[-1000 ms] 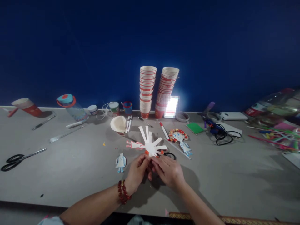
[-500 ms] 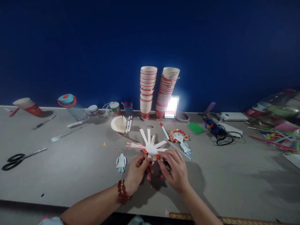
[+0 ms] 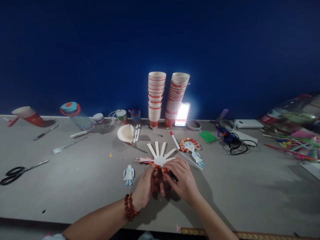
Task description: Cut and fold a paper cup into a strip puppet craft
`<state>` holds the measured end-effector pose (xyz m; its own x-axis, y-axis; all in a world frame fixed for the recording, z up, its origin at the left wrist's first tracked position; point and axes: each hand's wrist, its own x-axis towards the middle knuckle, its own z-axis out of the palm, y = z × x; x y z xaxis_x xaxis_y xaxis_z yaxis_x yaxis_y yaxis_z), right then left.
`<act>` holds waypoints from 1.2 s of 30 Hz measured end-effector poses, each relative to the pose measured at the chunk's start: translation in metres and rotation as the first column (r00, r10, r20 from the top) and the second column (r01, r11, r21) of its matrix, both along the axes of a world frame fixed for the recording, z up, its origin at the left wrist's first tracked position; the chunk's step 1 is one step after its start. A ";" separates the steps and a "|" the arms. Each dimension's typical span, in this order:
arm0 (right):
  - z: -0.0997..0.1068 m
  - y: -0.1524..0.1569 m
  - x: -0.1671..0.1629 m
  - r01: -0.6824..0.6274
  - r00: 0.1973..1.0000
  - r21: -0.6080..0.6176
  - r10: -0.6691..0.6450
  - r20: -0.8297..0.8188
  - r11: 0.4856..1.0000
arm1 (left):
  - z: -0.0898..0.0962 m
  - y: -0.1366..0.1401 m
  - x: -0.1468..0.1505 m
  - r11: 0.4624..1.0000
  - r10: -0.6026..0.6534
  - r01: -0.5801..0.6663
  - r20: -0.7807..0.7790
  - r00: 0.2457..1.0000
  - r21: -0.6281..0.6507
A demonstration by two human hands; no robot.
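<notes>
A paper cup cut into white strips (image 3: 158, 161) is fanned out above my fingers, with red-orange bits on its near side. My left hand (image 3: 147, 186) grips its near edge from the left and wears red bead bracelets. From the right, my right hand (image 3: 184, 178) pinches the near strips; a dark thing shows beneath its fingers, too hidden to name. Left of the cup lies a paper doll body (image 3: 128, 175) in a white dress. Beyond my right hand rests a paper doll with a curled-strip mane (image 3: 190, 145). A pink-outlined paper piece (image 3: 143, 160) sits beside the strips.
Two tall paper cup stacks (image 3: 157, 96) stand against the blue wall. Scissors (image 3: 18, 174), a ruler (image 3: 68, 145) and a tilted water bottle (image 3: 77, 116) lie left. A cut cup (image 3: 125, 134) stands mid-table. At right are a coiled black cable (image 3: 238, 143), coloured sticks (image 3: 297, 146) and bottles.
The strip-cut cup has tilted and dropped slightly, so its far strips fan out upright. My fingers have shifted along its near edge. The pink-outlined piece looks narrower now.
</notes>
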<state>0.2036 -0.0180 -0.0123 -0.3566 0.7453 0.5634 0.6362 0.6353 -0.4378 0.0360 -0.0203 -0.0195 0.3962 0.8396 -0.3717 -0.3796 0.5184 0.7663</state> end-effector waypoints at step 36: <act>-0.003 -0.032 -0.002 -0.134 0.991 0.088 0.136 -0.019 0.987 | -0.003 -0.003 0.003 0.998 -0.008 0.006 -0.030 1.000 -0.070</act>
<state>0.2018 -0.0502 -0.0155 -0.4352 0.6392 0.6340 0.5315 0.7508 -0.3921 0.0388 -0.0231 -0.0224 0.3898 0.8083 -0.4413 -0.3526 0.5737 0.7393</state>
